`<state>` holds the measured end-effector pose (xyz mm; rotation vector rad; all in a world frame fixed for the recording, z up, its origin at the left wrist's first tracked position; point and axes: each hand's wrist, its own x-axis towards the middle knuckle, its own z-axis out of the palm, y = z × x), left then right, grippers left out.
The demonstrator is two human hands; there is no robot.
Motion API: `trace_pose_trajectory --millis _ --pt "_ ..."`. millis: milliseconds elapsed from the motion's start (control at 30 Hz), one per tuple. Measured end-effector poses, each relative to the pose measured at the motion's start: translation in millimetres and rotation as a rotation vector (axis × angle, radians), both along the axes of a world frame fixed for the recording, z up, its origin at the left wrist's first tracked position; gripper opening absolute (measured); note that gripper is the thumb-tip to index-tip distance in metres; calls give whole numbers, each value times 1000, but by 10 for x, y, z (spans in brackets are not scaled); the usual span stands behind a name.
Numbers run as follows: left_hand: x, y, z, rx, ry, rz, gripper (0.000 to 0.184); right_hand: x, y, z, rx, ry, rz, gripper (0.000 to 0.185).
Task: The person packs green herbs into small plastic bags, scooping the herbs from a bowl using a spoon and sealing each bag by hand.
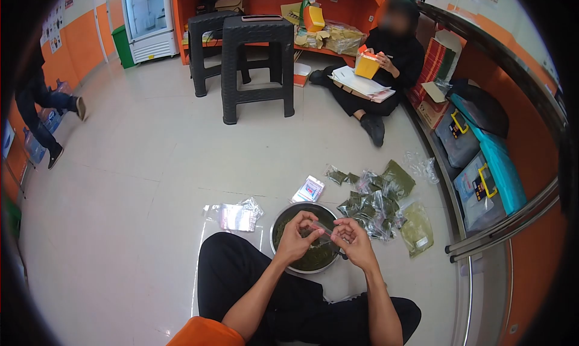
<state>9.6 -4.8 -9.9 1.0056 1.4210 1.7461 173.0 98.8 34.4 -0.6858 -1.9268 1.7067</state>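
Observation:
A small clear plastic bag (324,229) is stretched between my two hands above a metal bowl (278,218). My left hand (298,234) pinches one end of the bag, and my right hand (353,242) pinches the other. Inside the bowl lies a dark green mass (315,260), partly hidden by my hands. On the floor to the right is a pile of small clear bags with green contents (365,207). A larger green-filled bag (398,178) lies behind that pile, and a paler one (417,229) to its right.
A stack of flat plastic bags (238,217) lies left of the bowl, a printed packet (309,189) behind it. Another person (395,56) sits ahead holding a yellow box (366,65). Black stools (258,62) stand farther back. Someone's legs (42,107) show at left. Shelving with bins (479,189) lines the right.

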Motion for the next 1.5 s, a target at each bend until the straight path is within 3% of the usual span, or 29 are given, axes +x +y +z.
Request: trace_pose_trajectory --millis 133,333,433,533,633,733,800,833,900,967,1033,1100,1167,1267,1367,1500 --pt "33 8 41 -1 16 14 37 -43 -44 -95 197 -41 -36 31" --pt "-3 -12 1 -117 16 -11 38 -27 1 -70 224 -84 -42 24" --pt "79 25 -28 -15 -114 80 25 50 138 -82 246 -165 -35 23" --pt "-137 72 -362 -162 -41 52 22 236 342 43 -76 -33 -215 19" --pt "-113 6 -352 -279 211 73 27 455 627 51 -345 221 -503 17" --pt "-16 -27 -150 -239 489 86 31 645 916 -251 -271 9 -863 16" --pt "-146 12 -107 -244 719 38 33 827 926 -366 311 -487 -818 18" --pt "-356 42 -180 -464 939 -40 36 867 938 -374 602 -731 -770 20" --pt "-817 142 -199 -602 1166 -129 36 821 879 -211 502 -623 -732 28" --pt "-1310 201 -245 -675 1095 -26 34 762 864 -135 407 -433 -715 28" --pt "-1807 241 -393 -1099 1000 238 39 751 828 14 383 -416 -707 30" --pt "-2245 -69 -690 -1313 756 309 38 756 791 137 356 -402 -702 30" --pt "-2151 -48 -624 -1893 230 339 38 827 761 192 330 -411 -697 28" --pt "-2465 -19 -1327 -1656 500 68 37 856 767 195 337 -423 -716 27" --pt "-2057 -72 -1088 -1559 556 360 36 862 807 144 365 -402 -724 26" --pt "-1998 -109 -924 -1539 549 394 35 855 782 203 359 -403 -729 25"
